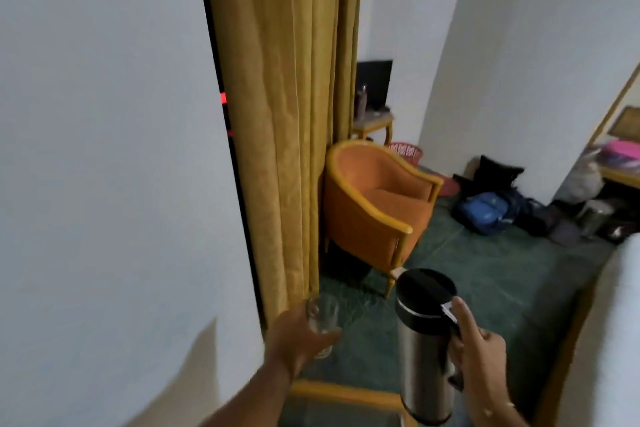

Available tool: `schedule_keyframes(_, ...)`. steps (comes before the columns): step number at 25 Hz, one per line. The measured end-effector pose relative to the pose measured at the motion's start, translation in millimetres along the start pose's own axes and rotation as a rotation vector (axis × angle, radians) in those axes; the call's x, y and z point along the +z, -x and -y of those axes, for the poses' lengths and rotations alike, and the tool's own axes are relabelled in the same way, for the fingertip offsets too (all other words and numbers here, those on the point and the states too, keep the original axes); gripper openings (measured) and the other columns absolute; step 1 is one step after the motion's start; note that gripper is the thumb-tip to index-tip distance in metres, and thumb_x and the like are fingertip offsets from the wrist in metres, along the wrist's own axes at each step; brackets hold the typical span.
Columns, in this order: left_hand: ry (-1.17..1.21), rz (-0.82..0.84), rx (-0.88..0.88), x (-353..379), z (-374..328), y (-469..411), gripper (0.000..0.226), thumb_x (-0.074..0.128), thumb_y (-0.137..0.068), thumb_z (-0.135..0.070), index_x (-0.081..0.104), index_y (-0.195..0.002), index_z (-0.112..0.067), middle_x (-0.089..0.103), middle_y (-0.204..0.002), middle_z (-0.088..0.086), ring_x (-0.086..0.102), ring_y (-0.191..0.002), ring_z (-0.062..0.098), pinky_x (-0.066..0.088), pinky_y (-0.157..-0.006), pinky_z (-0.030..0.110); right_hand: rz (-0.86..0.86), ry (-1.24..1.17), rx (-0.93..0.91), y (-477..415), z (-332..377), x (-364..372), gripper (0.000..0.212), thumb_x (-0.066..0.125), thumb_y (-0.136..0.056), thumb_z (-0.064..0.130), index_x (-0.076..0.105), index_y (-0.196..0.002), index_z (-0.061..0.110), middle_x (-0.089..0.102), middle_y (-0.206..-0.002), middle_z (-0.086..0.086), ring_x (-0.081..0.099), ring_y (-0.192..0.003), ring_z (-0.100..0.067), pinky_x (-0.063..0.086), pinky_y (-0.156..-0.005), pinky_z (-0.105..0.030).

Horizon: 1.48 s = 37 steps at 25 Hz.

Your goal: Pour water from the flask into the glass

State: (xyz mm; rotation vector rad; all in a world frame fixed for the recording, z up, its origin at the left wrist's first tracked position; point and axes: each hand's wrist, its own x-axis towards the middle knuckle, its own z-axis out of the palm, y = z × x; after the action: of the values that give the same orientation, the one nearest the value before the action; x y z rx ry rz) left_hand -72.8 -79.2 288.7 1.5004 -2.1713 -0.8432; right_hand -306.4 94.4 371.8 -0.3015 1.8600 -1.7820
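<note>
My left hand (298,336) grips a clear drinking glass (323,317), held upright in the air at lower centre; it looks empty. To its right, my right hand (481,350) holds a steel flask (420,357) by its handle, thumb resting near the lever on the black lid (424,289). The flask stands upright, lid shut, a short gap away from the glass. No water is flowing.
A glass-topped table with a yellow wooden rim (343,392) lies just below my hands. An orange armchair (377,204) stands ahead by mustard curtains (277,114). Bags (485,211) lie on the green carpet. A white wall fills the left.
</note>
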Motion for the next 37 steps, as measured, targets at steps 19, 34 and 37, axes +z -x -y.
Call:
schedule_keyframes(19, -0.138, -0.527, 0.435, -254.7, -255.6, -53.8, 0.069, 0.052, -0.066, -0.1, 0.055, -0.069, -0.031, 0.059, -0.059, -0.013, 0.056, -0.056, 0.002, 0.038, -0.05, 0.025, 0.365, 0.335, -0.514, 25.9, 436.3, 66.2, 0.031, 0.065, -0.083, 0.046, 0.057, -0.07, 0.019, 0.042, -0.054, 0.003, 0.032, -0.047, -0.012, 0.032, -0.046, -0.025)
schedule_keyframes(34, -0.087, -0.551, 0.559, -261.4, -265.3, -22.3, 0.056, 0.064, -0.076, -0.087, 0.046, -0.068, -0.035, 0.054, -0.058, -0.018, 0.052, -0.053, -0.002, 0.03, -0.048, 0.02, 0.513, 1.087, -0.774, 70.2, 506.4, 113.0, 0.05, 0.061, -0.09, 0.06, 0.051, -0.067, 0.017, 0.043, -0.046, 0.006, 0.035, -0.038, -0.01, 0.037, -0.045, -0.024)
schedule_keyframes(37, -0.075, -0.559, 0.572, -260.1, -265.9, -16.1, 0.054, 0.066, -0.077, -0.086, 0.047, -0.071, -0.035, 0.052, -0.055, -0.018, 0.053, -0.05, 0.0, 0.029, -0.047, 0.018, 0.516, 1.149, -0.803, 75.8, 511.4, 119.5, 0.051, 0.061, -0.085, 0.063, 0.051, -0.066, 0.017, 0.043, -0.046, 0.006, 0.036, -0.04, -0.014, 0.038, -0.049, -0.027)
